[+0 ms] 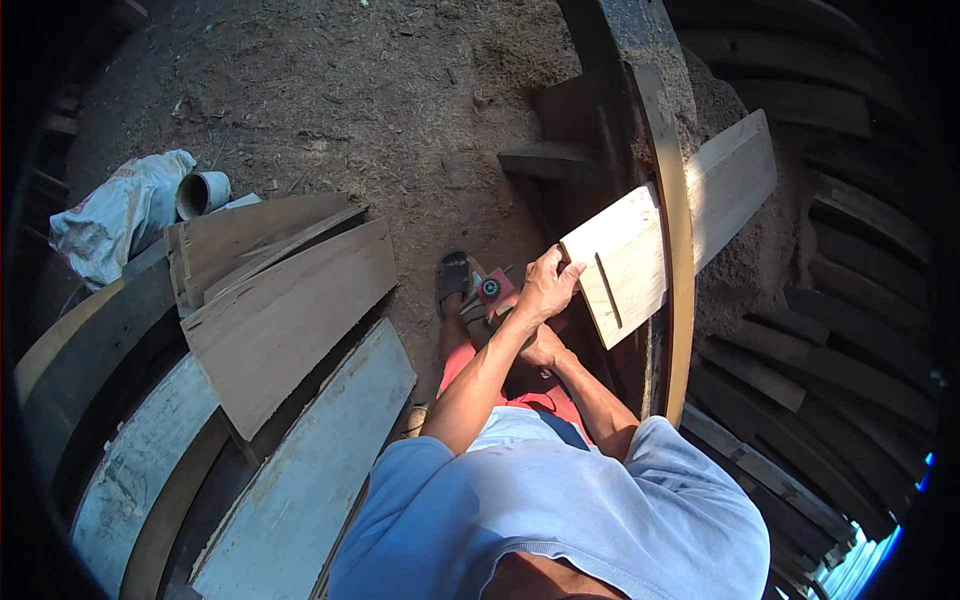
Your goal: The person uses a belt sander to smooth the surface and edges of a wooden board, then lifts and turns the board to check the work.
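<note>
My left hand [551,285] is closed on the near left corner of a pale wooden board [630,262], thumb on top. The board has a dark narrow slot near that end and passes across a long upright-edged beam [672,215], showing again as a sunlit part on its far side. Below my left forearm, my right hand [543,346] is closed round the handle of a red electric planer [492,290] with a black round knob. The planer hangs low by my leg, apart from the board; my forearm hides part of it.
Several plywood sheets [300,310] and a pale blue-grey panel [310,470] lean at the left. Behind them are a white sack [120,215] and a white bucket [202,194]. Sawdust [745,260] and stacked dark planks [840,330] lie to the right. Wood shavings litter the ground [400,110].
</note>
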`<state>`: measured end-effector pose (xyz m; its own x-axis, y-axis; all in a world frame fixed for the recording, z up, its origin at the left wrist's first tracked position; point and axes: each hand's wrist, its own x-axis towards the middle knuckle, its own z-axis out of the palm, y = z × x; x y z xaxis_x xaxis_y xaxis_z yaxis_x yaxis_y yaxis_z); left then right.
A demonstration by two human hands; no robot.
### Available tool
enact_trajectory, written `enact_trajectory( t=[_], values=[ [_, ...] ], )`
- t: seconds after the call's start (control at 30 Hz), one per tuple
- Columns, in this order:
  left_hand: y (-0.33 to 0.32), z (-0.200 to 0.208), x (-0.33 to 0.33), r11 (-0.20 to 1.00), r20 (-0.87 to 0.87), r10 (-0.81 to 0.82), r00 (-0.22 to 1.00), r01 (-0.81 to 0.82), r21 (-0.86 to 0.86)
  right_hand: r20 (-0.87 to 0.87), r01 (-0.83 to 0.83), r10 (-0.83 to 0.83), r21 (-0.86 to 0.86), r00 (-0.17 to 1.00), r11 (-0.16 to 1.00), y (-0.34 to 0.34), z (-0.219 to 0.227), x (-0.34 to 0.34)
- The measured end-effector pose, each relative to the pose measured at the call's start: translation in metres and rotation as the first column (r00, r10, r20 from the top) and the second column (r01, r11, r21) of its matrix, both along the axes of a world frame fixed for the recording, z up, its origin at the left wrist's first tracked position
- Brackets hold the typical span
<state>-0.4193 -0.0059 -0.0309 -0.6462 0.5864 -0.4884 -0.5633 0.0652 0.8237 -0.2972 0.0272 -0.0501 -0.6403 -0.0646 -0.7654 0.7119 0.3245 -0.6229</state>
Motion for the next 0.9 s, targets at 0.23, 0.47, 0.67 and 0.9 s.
enact_trajectory(
  t=[0.23, 0.47, 0.67, 0.9],
  values=[
    [0.0, -0.012, -0.012, 0.996, -0.126, 0.036, 0.991, -0.046, -0.077, 0.247, 0.081, -0.104, 0.102, 0.963, 0.991, 0.008, 0.004, 0.028],
    [-0.016, -0.012, -0.047, 0.981, 0.085, 0.161, 0.983, -0.15, -0.119, 0.278, 0.261, -0.293, 0.144, 0.915, 0.954, 0.024, 0.034, 0.071],
    [-0.003, 0.027, -0.017, 0.794, -0.883, -0.32, 0.345, -0.411, -0.448, 0.356, 0.289, -0.35, 0.214, 0.867, 0.933, 0.047, 0.038, 0.141],
    [0.052, 0.051, 0.105, 0.741, -0.764, -0.645, 0.035, 0.273, -0.613, 0.053, 0.509, -0.577, 0.408, 0.815, 0.758, 0.041, 0.002, 0.253]
  ],
)
